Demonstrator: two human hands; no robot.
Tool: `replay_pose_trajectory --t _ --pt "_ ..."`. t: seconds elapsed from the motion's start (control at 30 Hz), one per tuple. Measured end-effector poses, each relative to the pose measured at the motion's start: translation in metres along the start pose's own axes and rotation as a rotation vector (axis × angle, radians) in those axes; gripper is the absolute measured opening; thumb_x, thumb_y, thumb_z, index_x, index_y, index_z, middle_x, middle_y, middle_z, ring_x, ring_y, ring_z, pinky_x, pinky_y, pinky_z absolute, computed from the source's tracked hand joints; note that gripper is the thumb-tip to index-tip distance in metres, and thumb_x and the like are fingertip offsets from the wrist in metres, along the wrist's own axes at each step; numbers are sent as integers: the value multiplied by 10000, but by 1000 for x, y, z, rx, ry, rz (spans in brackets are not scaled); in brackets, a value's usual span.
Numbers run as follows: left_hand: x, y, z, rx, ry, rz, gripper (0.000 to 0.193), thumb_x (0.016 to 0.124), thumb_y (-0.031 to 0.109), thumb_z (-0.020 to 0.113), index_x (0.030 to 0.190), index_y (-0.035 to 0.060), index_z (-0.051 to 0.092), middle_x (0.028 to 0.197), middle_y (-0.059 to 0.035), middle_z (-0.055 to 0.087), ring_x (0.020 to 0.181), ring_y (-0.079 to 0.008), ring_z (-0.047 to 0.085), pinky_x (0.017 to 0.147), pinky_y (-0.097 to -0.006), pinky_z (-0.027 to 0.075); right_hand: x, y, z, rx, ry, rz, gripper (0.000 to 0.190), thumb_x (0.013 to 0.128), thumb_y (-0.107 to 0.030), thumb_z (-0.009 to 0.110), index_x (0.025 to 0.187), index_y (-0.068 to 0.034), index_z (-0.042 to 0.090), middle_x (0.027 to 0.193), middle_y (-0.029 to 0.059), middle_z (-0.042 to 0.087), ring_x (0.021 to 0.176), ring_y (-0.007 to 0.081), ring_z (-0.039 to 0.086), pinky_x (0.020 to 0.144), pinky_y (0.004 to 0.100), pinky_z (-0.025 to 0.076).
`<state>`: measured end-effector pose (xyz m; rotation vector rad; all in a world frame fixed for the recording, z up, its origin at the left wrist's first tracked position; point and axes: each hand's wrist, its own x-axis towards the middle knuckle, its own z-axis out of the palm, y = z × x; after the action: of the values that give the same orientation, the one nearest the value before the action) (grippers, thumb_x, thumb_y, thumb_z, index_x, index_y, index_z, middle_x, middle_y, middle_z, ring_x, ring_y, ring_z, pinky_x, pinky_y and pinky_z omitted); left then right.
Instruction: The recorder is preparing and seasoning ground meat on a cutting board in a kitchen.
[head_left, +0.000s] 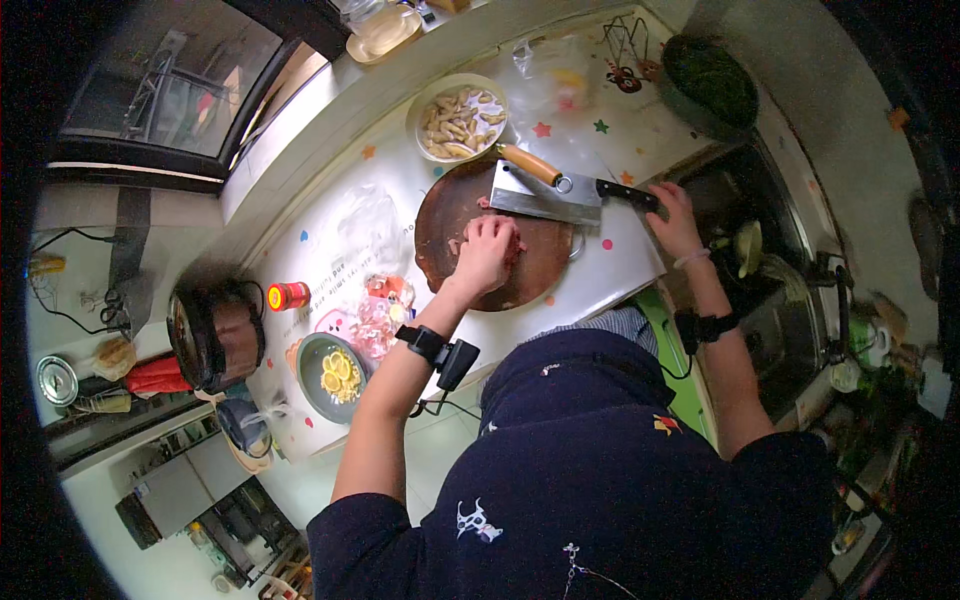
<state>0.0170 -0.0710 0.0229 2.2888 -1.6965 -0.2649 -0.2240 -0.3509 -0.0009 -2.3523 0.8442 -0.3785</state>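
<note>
My left hand (489, 251) presses curled fingers onto raw red meat (519, 246) on a round wooden cutting board (517, 289). The hand covers most of the meat. Small meat scraps (484, 202) lie near the board's far side. A cleaver (544, 204) lies across the board's upper right, its black riveted handle pointing right. The fingers of my right hand (675, 217) are at the butt of that handle; whether they grip it is unclear. Above the blade passes the wooden handle (531, 165) of a pale pan (414, 120), which holds brownish finger-shaped pieces in liquid.
A grey bowl (306, 375) holds lemon slices and chopped pale bits. Beside it are a crumpled plastic package (384, 307) and a red jar (289, 296). A dark cooker (217, 334) stands left. At right is a sink (795, 337), with a bowl of greens (709, 86) beyond it.
</note>
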Motion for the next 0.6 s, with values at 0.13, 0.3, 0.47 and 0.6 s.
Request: replay_pose_trajectory --t 0.13,0.3,0.47,0.6 --pt "-2 -4 9 238 -67 39 473 659 58 641 1103 60 478 1115 -179 462 1027 -388 462 811 -444 463 -3 -1 2 -14 11 6 501 714 -108 629 1202 -77 519 1258 204 434 1180 372 410 1009 424 346" --pt "9 -21 -7 -318 -137 -256 356 734 109 576 1074 30 503 960 -215 613 916 -361 594 792 -412 484 12 -6 15 -37 -64 30 523 706 -80 620 1217 -74 510 1276 195 425 1179 381 408 1000 438 350" --pt "7 -52 2 -516 -43 -651 510 740 238 611 1131 -42 439 960 -243 619 943 -367 600 847 -380 473 52 -30 50 -393 -233 -49 406 676 -35 594 1080 -62 553 1137 176 503 1079 369 463 911 427 403" --pt "-9 -58 -12 -739 -65 -561 900 641 287 724 1331 -39 247 1188 -275 480 1075 -382 520 915 -393 434 71 -31 66 -430 -214 -68 336 673 -49 601 1007 -57 562 1079 169 521 1045 362 476 877 413 416"
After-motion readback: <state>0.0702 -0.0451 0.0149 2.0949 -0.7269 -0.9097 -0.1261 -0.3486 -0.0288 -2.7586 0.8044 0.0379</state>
